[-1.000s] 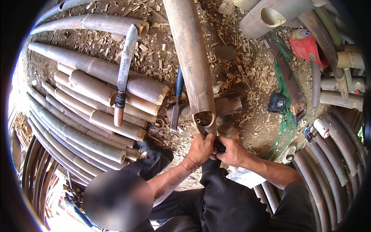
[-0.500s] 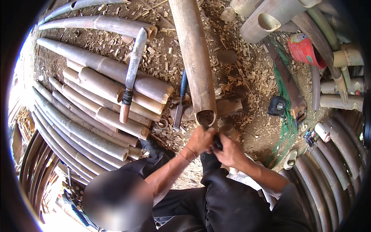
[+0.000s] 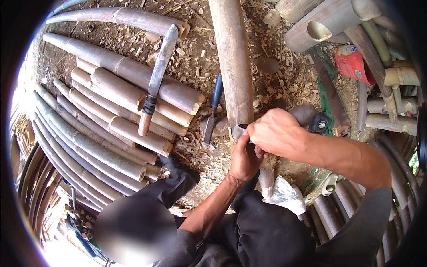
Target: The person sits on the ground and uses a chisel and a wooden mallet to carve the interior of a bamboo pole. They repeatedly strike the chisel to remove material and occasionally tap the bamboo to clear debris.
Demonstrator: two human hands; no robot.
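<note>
A thick bamboo pole point(image 3: 232, 58) comes down from the top, its cut open end pointing at me. My right hand point(image 3: 278, 131) is closed in a fist against that end; its fingers hide whatever it grips. Just below it my left hand point(image 3: 244, 161) is closed, thumb up at the rim, and what it holds is covered. A greyish, shiny curved piece point(image 3: 238, 132) shows in the pole's opening beside my left thumb; I cannot tell its kind. Beyond my right wrist sits a dark rounded shape point(image 3: 304, 115), also unclear. A blue-handled chisel point(image 3: 213, 109) lies left of the pole.
A long knife point(image 3: 161, 66) rests across several bamboo lengths point(image 3: 129, 71) at left. To the right are a black tape measure point(image 3: 319, 122), a red bucket point(image 3: 352, 64) and stacked bamboo point(image 3: 327, 216). A white plastic bag point(image 3: 284, 198) lies near my right knee. Wood chips cover the ground.
My right hand has swung up and its forearm now reaches in from the right. My left hand has shifted slightly right and its thumb now points up. The black handle seen before is hidden.
</note>
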